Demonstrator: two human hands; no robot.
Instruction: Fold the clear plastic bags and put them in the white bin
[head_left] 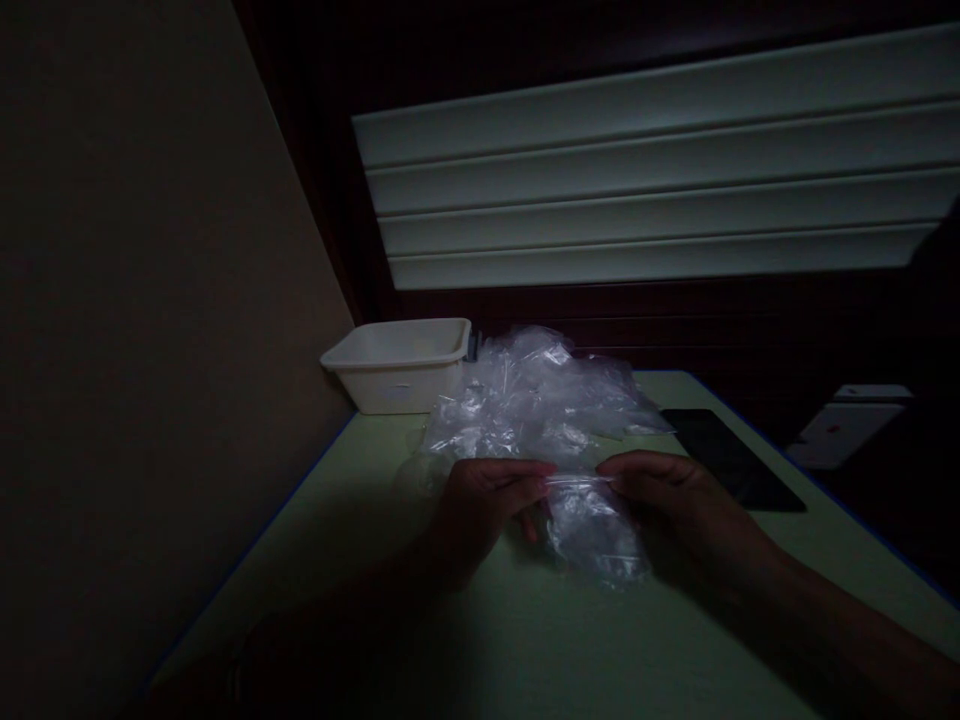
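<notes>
A small clear zip bag (596, 535) hangs between my two hands, its zip strip stretched level at the top. My left hand (491, 505) pinches the left end of that strip between thumb and forefinger. At the right end, my right hand (667, 490) grips the strip in the same way. Whether anything lies inside the bag I cannot tell in the dim light. Just beyond my hands spreads a heap of clear plastic bags (532, 390), crumpled and shiny.
A white plastic tub (401, 392) stands at the back left by the wall. On the right lies a flat black tablet-like slab (731, 460). Past the table's (540, 650) right edge is a white box (851, 430). Slatted panels (637, 180) rise behind.
</notes>
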